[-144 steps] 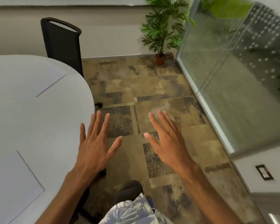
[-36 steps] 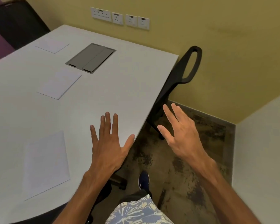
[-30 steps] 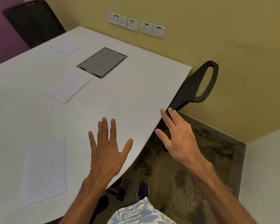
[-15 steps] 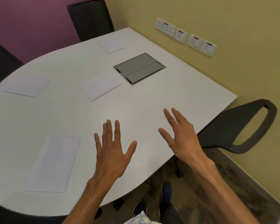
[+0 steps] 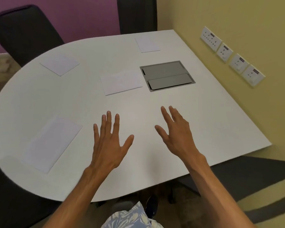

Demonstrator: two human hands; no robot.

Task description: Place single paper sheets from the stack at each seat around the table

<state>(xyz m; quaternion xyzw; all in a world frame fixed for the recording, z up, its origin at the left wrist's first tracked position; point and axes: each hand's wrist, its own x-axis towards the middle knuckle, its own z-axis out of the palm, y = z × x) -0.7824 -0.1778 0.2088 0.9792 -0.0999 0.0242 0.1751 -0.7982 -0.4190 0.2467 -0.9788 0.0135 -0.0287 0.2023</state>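
1. Both hands, left hand [image 5: 109, 142] and right hand [image 5: 177, 134], hover spread wide and empty over the table [image 5: 204, 122].
2. Paper stack [image 5: 122, 83] lies just left of the grey hatch [image 5: 167, 75].
3. Single sheets [image 5: 52, 143] lie well left of the hatch and beyond it.

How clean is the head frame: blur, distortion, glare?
Head view: motion blur smears the near-left sheet and the left chair; both hands, left and right, stay fairly sharp; wide-angle bowing bends the table edges and wall sockets; soft even light, no glare.
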